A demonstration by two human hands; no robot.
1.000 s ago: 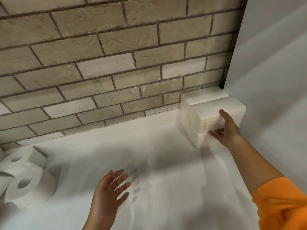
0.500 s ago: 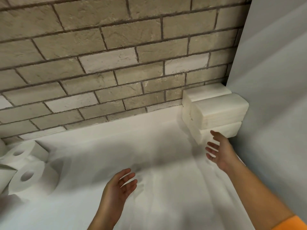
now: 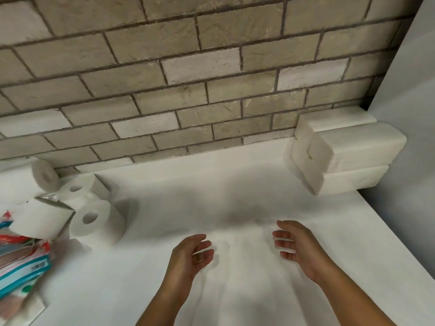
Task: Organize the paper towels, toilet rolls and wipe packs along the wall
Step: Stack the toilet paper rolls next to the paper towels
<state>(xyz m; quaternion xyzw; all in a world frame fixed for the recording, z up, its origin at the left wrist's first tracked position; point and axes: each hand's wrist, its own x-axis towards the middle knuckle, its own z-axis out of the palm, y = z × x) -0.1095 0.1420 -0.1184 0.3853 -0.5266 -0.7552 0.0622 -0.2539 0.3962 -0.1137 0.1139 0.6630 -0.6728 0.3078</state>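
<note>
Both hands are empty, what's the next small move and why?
Probably reach the left hand toward the toilet rolls: they lie jumbled at the left, while the paper towel packs already sit stacked in the corner.

The flat white counter top (image 3: 164,196) lies bare between the white toilet rolls (image 3: 94,220) and the stacked white paper towel packs (image 3: 348,156).

Rough brick wall (image 3: 188,67), matt white counter (image 3: 188,184), glossy plastic wipe packs (image 3: 21,262).
</note>
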